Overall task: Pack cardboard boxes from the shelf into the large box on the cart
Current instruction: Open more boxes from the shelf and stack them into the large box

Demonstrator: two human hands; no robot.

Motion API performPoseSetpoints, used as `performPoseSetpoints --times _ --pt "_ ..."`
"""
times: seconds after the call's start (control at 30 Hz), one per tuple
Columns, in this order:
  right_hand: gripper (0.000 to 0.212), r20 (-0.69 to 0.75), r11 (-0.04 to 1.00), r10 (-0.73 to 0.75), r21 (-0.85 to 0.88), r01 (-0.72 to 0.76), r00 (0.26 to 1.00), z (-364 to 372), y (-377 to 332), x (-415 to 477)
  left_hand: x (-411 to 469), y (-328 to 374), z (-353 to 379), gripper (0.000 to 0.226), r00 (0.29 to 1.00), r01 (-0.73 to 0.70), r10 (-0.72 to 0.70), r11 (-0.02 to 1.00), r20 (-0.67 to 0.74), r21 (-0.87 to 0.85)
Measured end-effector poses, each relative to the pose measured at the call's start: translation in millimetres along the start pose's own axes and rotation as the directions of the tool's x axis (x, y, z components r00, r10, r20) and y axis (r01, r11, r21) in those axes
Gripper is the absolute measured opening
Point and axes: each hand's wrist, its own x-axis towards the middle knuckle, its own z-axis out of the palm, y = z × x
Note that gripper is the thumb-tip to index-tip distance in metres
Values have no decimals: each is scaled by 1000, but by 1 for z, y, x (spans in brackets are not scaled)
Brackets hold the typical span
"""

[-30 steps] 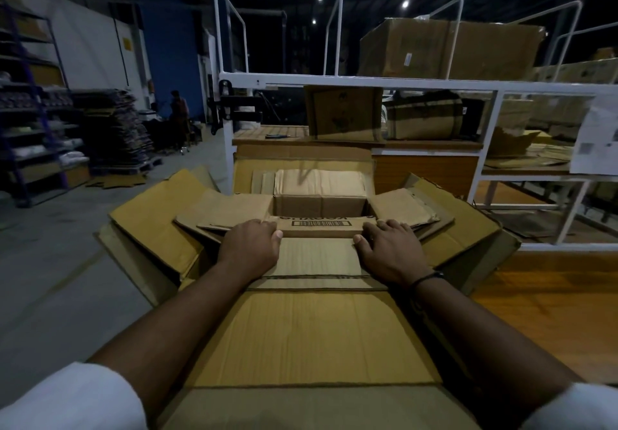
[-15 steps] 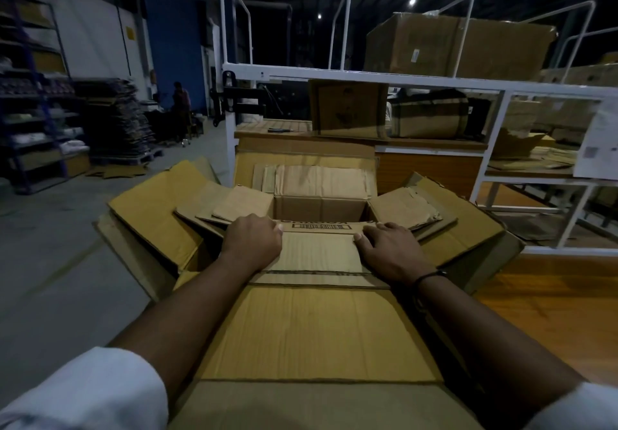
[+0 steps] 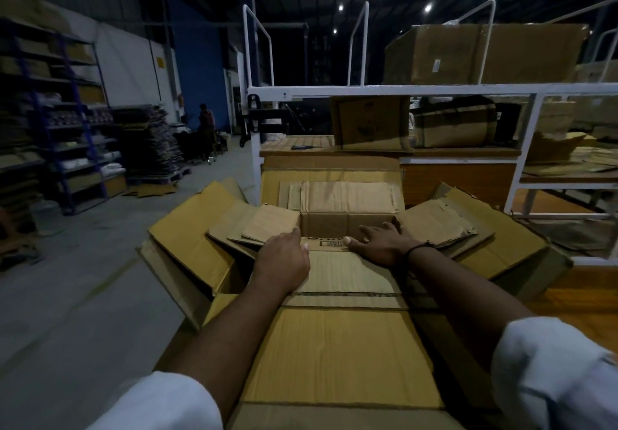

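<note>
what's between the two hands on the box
In the head view, a cardboard flap with a printed barcode spans between the left hand and right hand.

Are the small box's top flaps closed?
No, the small box stands open with its flaps folded outward, and the left hand and right hand rest on the near flap.

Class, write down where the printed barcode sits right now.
In the head view it is centre frame: the barcode lies on the near flap of the inner box, between the left hand and the right hand.
</note>
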Motion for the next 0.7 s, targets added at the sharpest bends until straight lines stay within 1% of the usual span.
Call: performPoseSetpoints --times 0.1,0.17,0.27,0.33,0.37,0.4,0.43,0.47,0.5,0.53,0.57,0.6,0.63,0.67,0.7 --pt "99 10 999 41 18 -41 999 1 -4 8 0 0 0 50 1000 -7 6 1000 -15 -23" --pt "98 -34 1000 23 3 -23 999 1 -4 10 2 -2 3 50 999 29 -31 996 -16 -83" --pt "97 -244 998 -37 -61 23 969 -2 -4 9 4 -6 6 49 992 108 -118 978 -51 -181" --pt "100 -394 988 -81 -156 20 916 -5 -5 4 3 -5 3 45 986 122 -146 959 -78 -257" --pt "98 -461 981 -101 -196 10 882 -8 -7 -1 3 -5 2 45 983 125 -159 946 -92 -299" --pt "92 -513 972 -135 -236 12 848 -12 -7 -7 2 -4 -1 50 975 160 -205 913 -82 -375" --pt "80 -551 962 -182 -270 33 815 -17 -8 -16 2 -3 -5 60 960 220 -277 850 -50 -479" --pt "67 -574 954 -238 -289 78 784 -23 -7 -24 2 -2 -11 69 934 289 -358 764 -6 -576" --pt "55 -587 945 -295 -297 139 754 -29 -6 -35 4 -3 -11 76 909 330 -416 687 22 -648" --pt "51 -593 936 -336 -295 191 731 -34 -6 -46 6 -6 -11 79 890 356 -453 612 56 -706" --pt "56 -604 932 -356 -287 222 713 -38 -6 -57 7 -8 -13 82 883 359 -461 539 90 -762" --pt "62 -610 939 -342 -253 234 715 -40 -7 -68 9 -11 -13 84 884 356 -449 464 132 -811" --pt "66 -597 957 -290 -174 232 748 -38 -9 -75 10 -13 -13 83 893 344 -419 405 163 -847" --pt "67 -556 974 -218 -69 217 802 -34 -11 -81 11 -14 -12 79 898 353 -397 387 191 -852" --pt "63 -496 984 -149 15 179 856 -29 -13 -83 11 -15 -12 75 902 362 -377 391 211 -847"
